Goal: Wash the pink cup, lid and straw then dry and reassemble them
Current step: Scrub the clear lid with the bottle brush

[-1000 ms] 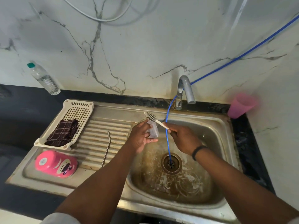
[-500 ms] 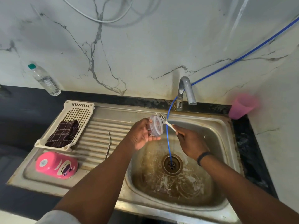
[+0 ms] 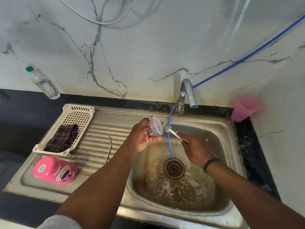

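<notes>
A stained steel sink [image 3: 227, 129] sits under a veined marble wall. You are scrubbing the clear round plastic lid [image 3: 156, 128]: your left hand [image 3: 142, 138] grips it by the rim over the basin's left edge, your right hand [image 3: 196, 150] pinches the white-handled bristle brush [image 3: 167, 128], whose bristles seem to touch the lid's face. Next, I judge, comes rinsing, though no water appears to run. The pink cartoon-printed cup [image 3: 55, 172] lies on the draining board, the bent metal straw [image 3: 109, 148] nearer your left wrist.

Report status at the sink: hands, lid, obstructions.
Left hand holds lid over basin. Right hand works brush against it. Blue hose hangs between the hands; tap not running.
</notes>
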